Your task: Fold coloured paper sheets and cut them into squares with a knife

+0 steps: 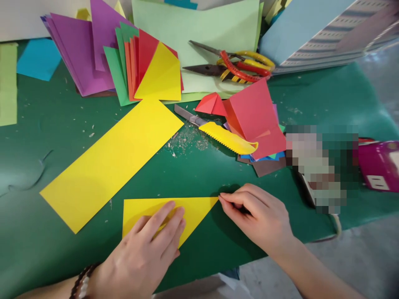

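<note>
Pinch and flat press: the right hand (255,218) grips narrowly, thumb and forefinger closed on the pointed tip of the yellow paper triangle (193,211); the left hand (140,249) lies open, fingers spread flat on the paper. Even pressure here best prevents slipping. The triangle rests on a green mat (40,203), near a long yellow paper strip (109,166)

A long yellow paper rectangle (110,164) on a green work mat (324,95), a folded yellow paper triangle (193,211) just before it, a yellow-handled craft knife (227,137) to its right, a fanned stack of coloured paper sheets (77,58) behind it
</note>
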`<action>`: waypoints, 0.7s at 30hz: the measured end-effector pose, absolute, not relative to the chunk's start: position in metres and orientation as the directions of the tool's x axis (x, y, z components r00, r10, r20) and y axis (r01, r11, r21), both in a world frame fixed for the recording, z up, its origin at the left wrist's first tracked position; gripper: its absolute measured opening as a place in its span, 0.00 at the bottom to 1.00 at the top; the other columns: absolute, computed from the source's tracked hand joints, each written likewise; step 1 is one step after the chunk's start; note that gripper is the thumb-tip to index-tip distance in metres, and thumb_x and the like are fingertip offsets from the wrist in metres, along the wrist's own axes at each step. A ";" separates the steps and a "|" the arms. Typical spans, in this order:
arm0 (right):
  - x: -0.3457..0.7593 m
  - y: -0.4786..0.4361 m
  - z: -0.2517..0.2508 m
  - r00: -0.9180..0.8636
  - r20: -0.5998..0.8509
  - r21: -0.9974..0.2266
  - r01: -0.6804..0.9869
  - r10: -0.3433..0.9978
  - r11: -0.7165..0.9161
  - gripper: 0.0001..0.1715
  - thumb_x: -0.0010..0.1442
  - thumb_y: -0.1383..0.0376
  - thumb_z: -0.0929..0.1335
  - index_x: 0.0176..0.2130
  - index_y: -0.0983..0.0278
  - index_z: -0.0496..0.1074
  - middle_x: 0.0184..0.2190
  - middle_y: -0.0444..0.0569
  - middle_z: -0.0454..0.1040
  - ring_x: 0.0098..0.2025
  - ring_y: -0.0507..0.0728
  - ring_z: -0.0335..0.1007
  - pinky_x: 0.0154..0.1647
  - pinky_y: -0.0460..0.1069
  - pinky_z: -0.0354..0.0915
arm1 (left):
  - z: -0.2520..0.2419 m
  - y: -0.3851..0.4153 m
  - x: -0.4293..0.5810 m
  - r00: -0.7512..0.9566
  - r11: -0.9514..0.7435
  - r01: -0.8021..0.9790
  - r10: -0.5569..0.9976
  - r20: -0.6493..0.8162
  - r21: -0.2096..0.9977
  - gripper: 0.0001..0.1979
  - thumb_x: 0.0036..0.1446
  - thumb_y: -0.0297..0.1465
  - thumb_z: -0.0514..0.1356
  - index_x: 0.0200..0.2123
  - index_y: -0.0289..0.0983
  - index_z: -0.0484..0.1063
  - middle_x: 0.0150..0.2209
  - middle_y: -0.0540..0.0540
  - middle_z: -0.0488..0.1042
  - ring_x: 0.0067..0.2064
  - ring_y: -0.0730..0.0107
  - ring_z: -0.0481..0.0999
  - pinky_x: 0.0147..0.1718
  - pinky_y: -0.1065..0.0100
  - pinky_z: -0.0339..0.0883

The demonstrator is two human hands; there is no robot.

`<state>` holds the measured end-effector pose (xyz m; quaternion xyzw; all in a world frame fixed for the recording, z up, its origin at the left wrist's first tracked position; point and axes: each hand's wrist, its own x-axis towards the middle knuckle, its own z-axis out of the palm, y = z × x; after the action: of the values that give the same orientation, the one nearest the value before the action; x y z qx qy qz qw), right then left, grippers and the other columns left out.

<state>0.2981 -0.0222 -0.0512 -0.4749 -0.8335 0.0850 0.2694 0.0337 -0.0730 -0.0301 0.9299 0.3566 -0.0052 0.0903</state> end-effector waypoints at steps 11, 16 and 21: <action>0.287 -0.026 -0.049 -0.332 0.345 -0.349 0.823 0.878 0.448 0.06 0.59 0.72 0.67 0.32 0.62 0.68 0.24 0.42 0.71 0.26 0.50 0.70 0.26 0.45 0.65 | -0.033 -0.072 0.031 0.773 -0.763 0.634 0.626 -0.100 0.125 0.21 0.67 0.36 0.53 0.61 0.39 0.65 0.66 0.45 0.62 0.71 0.54 0.48 0.51 0.59 0.64; 0.292 -0.040 -0.049 -0.434 0.343 -0.280 0.799 0.833 0.532 0.12 0.62 0.70 0.66 0.45 0.62 0.75 0.28 0.45 0.72 0.27 0.51 0.68 0.27 0.47 0.65 | -0.035 -0.071 0.028 0.790 -0.778 0.613 0.599 -0.129 0.140 0.20 0.65 0.36 0.56 0.59 0.40 0.67 0.69 0.46 0.56 0.72 0.53 0.39 0.52 0.58 0.62; 0.295 -0.045 -0.054 -0.506 0.309 -0.227 0.783 0.805 0.579 0.14 0.61 0.71 0.67 0.47 0.62 0.76 0.25 0.44 0.69 0.26 0.51 0.64 0.26 0.48 0.63 | -0.036 -0.072 0.027 0.791 -0.779 0.611 0.592 -0.153 0.142 0.24 0.66 0.35 0.54 0.63 0.37 0.62 0.71 0.42 0.48 0.72 0.51 0.40 0.52 0.56 0.62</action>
<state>0.2951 -0.0447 -0.0541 -0.4577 -0.8673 0.0287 0.1935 0.0268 -0.0717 -0.0359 0.9418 0.3194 -0.0498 0.0924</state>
